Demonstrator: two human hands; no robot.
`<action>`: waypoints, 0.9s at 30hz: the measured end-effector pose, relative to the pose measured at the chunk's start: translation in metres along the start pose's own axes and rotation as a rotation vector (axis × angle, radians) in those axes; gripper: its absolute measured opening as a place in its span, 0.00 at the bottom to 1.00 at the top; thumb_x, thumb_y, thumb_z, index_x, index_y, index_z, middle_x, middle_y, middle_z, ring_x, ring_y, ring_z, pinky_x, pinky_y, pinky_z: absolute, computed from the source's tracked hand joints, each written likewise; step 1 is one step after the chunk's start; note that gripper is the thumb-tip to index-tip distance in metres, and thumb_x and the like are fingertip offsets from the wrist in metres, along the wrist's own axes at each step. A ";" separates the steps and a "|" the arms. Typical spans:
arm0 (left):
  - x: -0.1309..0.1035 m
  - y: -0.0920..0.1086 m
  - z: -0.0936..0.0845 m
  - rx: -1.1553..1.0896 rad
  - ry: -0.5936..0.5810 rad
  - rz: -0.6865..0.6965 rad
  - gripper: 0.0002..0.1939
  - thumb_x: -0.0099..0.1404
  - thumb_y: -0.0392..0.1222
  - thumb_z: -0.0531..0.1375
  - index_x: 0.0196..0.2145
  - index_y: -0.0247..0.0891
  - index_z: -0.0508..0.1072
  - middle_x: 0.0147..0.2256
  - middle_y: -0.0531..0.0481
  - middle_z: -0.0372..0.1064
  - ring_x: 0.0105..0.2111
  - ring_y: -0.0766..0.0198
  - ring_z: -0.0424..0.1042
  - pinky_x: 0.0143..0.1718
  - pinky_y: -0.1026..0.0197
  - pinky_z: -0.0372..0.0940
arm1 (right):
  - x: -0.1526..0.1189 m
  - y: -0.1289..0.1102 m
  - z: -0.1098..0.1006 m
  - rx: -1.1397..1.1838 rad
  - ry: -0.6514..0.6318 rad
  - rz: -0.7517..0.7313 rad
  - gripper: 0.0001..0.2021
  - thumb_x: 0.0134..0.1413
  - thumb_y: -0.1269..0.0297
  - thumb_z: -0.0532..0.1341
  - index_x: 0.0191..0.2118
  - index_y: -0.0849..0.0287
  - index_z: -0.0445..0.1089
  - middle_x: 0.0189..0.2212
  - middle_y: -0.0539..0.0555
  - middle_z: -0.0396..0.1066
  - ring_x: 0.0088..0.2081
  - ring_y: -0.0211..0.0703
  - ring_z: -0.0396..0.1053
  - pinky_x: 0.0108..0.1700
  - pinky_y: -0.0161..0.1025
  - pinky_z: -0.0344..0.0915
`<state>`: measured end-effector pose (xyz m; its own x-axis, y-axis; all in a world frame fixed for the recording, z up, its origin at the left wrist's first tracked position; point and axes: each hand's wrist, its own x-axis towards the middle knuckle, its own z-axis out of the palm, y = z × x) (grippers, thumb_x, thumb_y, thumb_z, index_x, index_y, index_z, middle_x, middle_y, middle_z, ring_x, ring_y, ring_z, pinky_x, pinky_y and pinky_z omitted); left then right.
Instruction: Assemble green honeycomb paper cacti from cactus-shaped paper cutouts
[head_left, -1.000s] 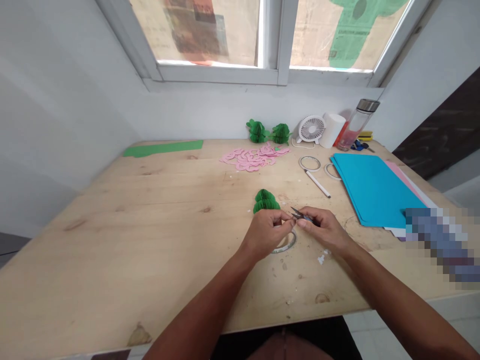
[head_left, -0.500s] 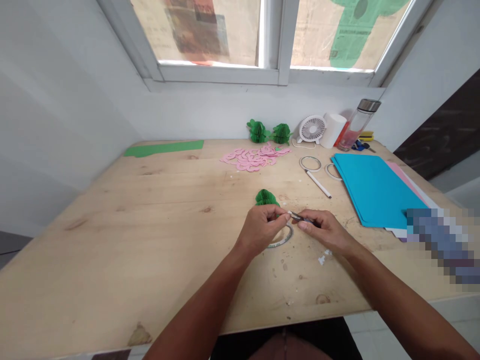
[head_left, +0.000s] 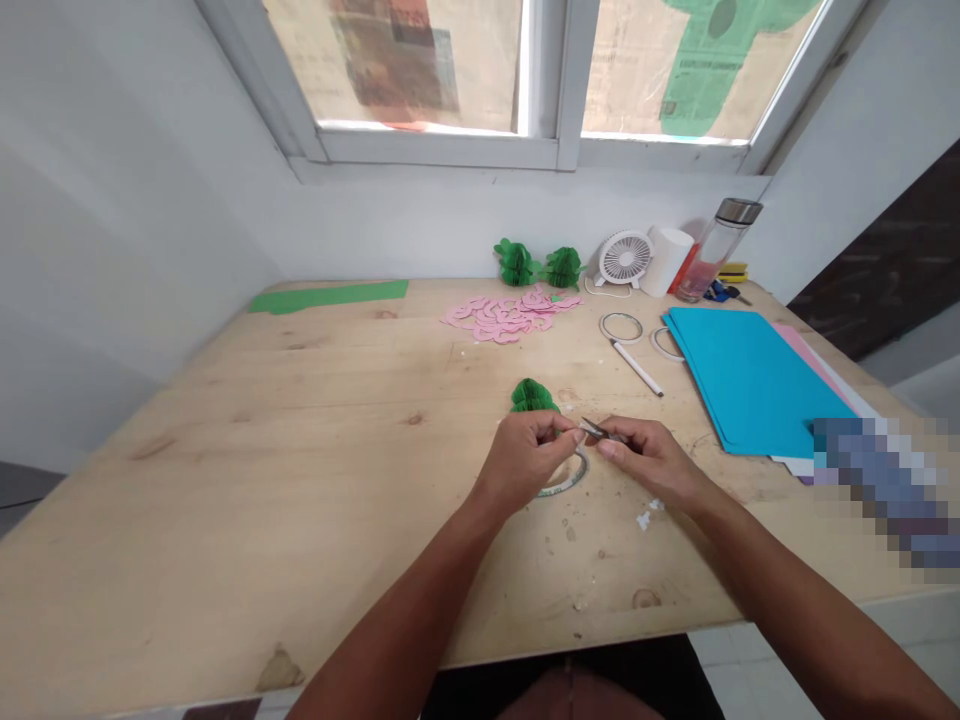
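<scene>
My right hand (head_left: pixel 649 452) is closed around a pair of small scissors (head_left: pixel 592 427), whose dark blades point left and are slightly parted. My left hand (head_left: pixel 525 450) pinches a tiny whitish strip (head_left: pixel 583 431) between thumb and forefinger, right at the blades; the strip is too small to make out fully. Just behind my left hand stands a green folded-paper piece (head_left: pixel 532 395), its lower part hidden by the fingers. Under my hands a roll of tape (head_left: pixel 564 488) lies flat on the wooden table (head_left: pixel 337 500), partly covered by my left hand.
Pink paper cut-outs (head_left: pixel 502 318) lie in a pile farther back, with two green folded-paper pieces (head_left: pixel 517 265) behind. To the right are a white pen (head_left: pixel 637 368), more tape rolls (head_left: pixel 621 328), blue sheets (head_left: pixel 757 380), a small fan (head_left: pixel 625 259) and a bottle (head_left: pixel 712 250). White scraps (head_left: pixel 645 520) lie near my right wrist.
The scissor blades have parted a little and tilted slightly upward. My left fingertips have shifted very slightly to the right. Everything else stays where it was.
</scene>
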<state>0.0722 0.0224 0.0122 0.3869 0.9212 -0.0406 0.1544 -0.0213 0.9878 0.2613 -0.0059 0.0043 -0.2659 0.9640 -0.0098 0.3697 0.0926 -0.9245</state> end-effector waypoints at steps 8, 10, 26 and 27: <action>-0.002 -0.002 0.006 0.067 -0.007 0.027 0.13 0.56 0.47 0.60 0.25 0.34 0.75 0.16 0.57 0.54 0.18 0.72 0.50 0.19 0.67 0.46 | -0.002 -0.008 0.006 0.100 0.183 0.055 0.17 0.46 0.49 0.64 0.32 0.60 0.70 0.19 0.46 0.57 0.22 0.33 0.50 0.23 0.33 0.48; -0.003 -0.003 0.007 0.104 -0.007 0.049 0.12 0.56 0.46 0.59 0.25 0.34 0.75 0.16 0.57 0.53 0.18 0.72 0.50 0.19 0.68 0.46 | -0.002 -0.008 0.008 0.100 0.200 0.054 0.16 0.46 0.50 0.64 0.29 0.59 0.69 0.20 0.47 0.58 0.23 0.33 0.52 0.23 0.33 0.49; -0.002 -0.001 0.008 -0.202 -0.149 0.014 0.19 0.52 0.52 0.64 0.36 0.34 0.76 0.18 0.58 0.56 0.20 0.72 0.56 0.21 0.68 0.52 | -0.005 0.001 0.007 0.406 0.138 0.120 0.15 0.47 0.53 0.65 0.27 0.59 0.64 0.13 0.41 0.48 0.16 0.29 0.42 0.19 0.33 0.39; -0.002 0.000 0.007 -0.227 -0.165 0.003 0.19 0.53 0.52 0.64 0.36 0.34 0.76 0.19 0.57 0.59 0.20 0.72 0.58 0.22 0.68 0.54 | -0.005 0.001 0.006 0.435 0.141 0.121 0.14 0.47 0.53 0.65 0.27 0.59 0.64 0.13 0.41 0.48 0.16 0.29 0.42 0.19 0.33 0.39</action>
<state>0.0778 0.0174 0.0109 0.5330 0.8450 -0.0438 -0.0469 0.0812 0.9956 0.2571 -0.0118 0.0011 -0.1095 0.9886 -0.1037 -0.0243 -0.1069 -0.9940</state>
